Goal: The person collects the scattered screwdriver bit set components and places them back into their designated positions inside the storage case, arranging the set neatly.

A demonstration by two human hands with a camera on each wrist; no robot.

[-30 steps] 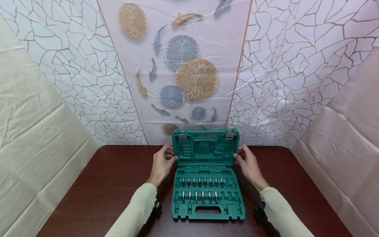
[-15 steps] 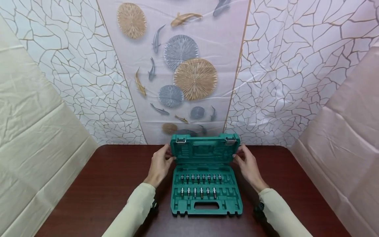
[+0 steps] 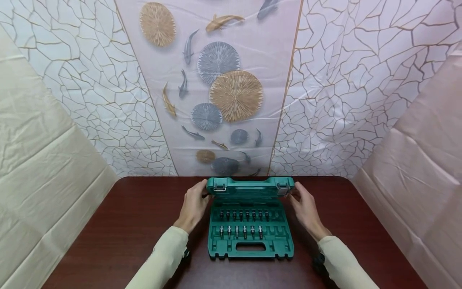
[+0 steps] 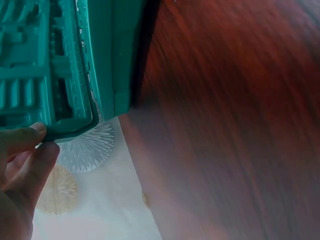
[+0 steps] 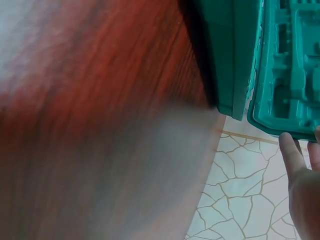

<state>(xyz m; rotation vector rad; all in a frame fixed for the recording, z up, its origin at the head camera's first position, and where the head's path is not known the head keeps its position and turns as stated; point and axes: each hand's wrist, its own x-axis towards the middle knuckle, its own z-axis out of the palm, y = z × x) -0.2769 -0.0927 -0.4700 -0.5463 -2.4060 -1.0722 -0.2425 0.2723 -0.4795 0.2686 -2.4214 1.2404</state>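
A green plastic tool case lies on the table, its lid tilted forward, partway down over the base. Two rows of small metal bit sockets stand in the base, with some slots at the right unfilled. My left hand pinches the lid's left edge; in the left wrist view its thumb is on the lid's moulded inner side. At the right edge, my right hand grips the lid with thumb and fingers, partly hidden behind it. Two metal latches sit on the lid's front edge.
The dark red-brown wooden table extends to both sides of the case. Behind it hangs a patterned cloth with fish and round motifs. Pale cloth panels close in both sides.
The lid has swung forward and down from nearly upright, with both hands still holding its side edges. The case has shifted slightly up and left in the head view.
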